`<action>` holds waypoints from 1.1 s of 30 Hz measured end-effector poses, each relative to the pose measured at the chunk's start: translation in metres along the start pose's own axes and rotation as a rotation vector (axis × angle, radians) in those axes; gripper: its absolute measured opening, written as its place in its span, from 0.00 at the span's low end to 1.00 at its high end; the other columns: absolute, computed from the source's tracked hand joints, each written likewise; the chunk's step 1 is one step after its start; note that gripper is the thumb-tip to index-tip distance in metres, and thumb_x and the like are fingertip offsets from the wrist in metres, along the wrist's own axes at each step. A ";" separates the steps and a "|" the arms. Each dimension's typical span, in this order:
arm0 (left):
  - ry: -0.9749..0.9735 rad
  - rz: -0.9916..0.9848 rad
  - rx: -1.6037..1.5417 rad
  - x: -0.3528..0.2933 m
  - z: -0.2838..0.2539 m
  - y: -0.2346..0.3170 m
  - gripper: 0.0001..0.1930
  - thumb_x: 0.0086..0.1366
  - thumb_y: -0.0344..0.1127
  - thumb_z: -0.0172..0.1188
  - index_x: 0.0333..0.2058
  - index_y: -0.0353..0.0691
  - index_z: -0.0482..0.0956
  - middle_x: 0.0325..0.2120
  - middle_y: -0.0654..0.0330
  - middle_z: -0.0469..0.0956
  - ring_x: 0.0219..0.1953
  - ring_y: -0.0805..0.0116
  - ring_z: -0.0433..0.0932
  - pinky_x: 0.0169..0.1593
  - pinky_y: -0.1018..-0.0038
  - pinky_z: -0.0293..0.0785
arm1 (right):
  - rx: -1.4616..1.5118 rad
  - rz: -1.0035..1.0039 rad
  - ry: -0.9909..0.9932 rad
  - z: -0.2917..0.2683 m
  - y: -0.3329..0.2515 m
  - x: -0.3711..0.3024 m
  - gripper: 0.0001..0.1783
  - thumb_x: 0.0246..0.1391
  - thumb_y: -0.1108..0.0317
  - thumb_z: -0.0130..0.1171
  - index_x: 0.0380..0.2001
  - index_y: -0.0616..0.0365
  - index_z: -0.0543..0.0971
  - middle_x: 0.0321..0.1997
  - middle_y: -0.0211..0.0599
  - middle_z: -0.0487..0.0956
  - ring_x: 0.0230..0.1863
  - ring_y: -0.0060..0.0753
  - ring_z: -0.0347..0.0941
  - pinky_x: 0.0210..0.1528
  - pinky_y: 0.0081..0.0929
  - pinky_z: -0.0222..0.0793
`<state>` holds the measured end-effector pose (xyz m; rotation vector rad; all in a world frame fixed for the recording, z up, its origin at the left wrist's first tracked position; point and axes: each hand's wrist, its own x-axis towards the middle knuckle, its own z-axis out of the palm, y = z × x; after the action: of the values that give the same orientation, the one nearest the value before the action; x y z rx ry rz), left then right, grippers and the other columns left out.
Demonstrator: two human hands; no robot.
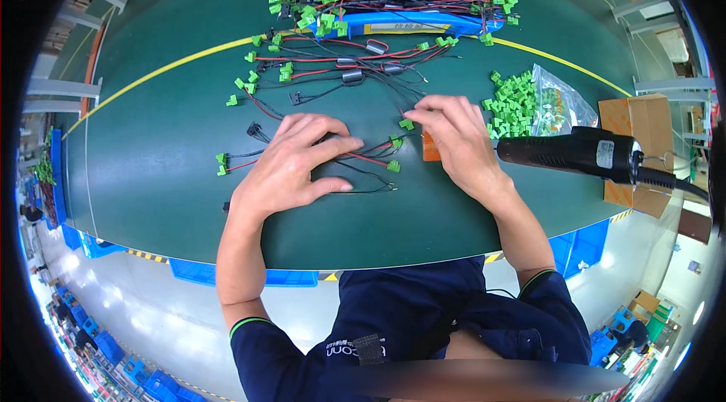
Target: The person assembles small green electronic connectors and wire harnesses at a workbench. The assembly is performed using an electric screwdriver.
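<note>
My left hand (299, 164) lies palm down on a wire harness, fingers stretched out and thumb apart. Red and black leads run out from under it, with green connectors (393, 166) on their right ends and another pair (221, 164) on the left. The harness middle is hidden by the hand. My right hand (457, 133) is closed in a pinch at a small green connector (407, 124); its thumb is partly hidden. An orange block (430, 146) sits on the table under that hand. A black plug (257, 132) lies beyond my left wrist.
Several harnesses with grey cylinders (352, 76) lie ahead. Behind them, a blue tray (484, 26) is heaped with more. At right are a pile of green connectors (514, 103), a clear bag (560, 103), a black corded tool (567, 155) and a cardboard box (650, 122).
</note>
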<state>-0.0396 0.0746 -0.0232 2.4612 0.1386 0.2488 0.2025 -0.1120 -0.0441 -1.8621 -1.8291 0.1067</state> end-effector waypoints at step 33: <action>0.072 -0.206 0.492 -0.006 0.021 0.011 0.30 0.55 0.39 0.71 0.56 0.35 0.78 0.38 0.53 0.77 0.43 0.53 0.77 0.47 0.58 0.68 | -0.450 -0.341 -0.104 0.020 -0.005 0.045 0.07 0.51 0.68 0.59 0.30 0.59 0.81 0.30 0.40 0.80 0.36 0.41 0.79 0.39 0.38 0.74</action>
<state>-0.0407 0.0524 -0.0330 2.8952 0.5373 0.2343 0.1932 -0.0637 -0.0457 -1.8115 -2.3653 -0.3636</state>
